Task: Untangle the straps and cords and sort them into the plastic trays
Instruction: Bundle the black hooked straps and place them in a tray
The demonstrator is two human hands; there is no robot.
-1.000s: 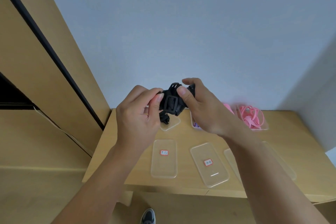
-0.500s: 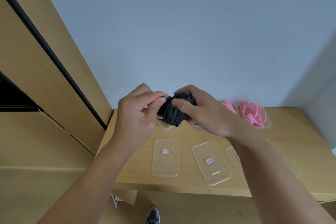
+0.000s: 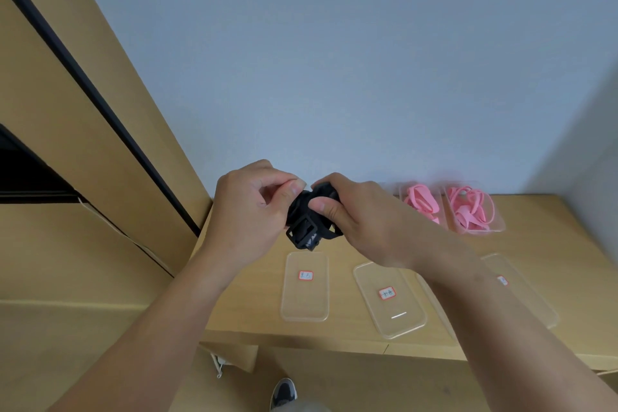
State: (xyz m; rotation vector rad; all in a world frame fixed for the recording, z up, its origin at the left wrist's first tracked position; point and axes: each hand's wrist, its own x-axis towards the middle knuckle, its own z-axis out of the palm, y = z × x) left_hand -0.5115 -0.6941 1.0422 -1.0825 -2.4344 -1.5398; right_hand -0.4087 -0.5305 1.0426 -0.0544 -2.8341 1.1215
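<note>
Black strap (image 3: 309, 222), bundled with a rectangular buckle at its lower end, is held in the air above the wooden table (image 3: 551, 244), over the near row of clear plastic trays (image 3: 305, 288). The left hand (image 3: 249, 207) pinches its left side between thumb and forefinger; the right hand (image 3: 363, 216) grips its right side, thumb on top. Two far trays hold pink cords (image 3: 470, 211).

Labels (image 3: 305, 275) are unreadably small; a forearm (image 3: 501, 344) half hides the rightmost tray (image 3: 530, 299).
</note>
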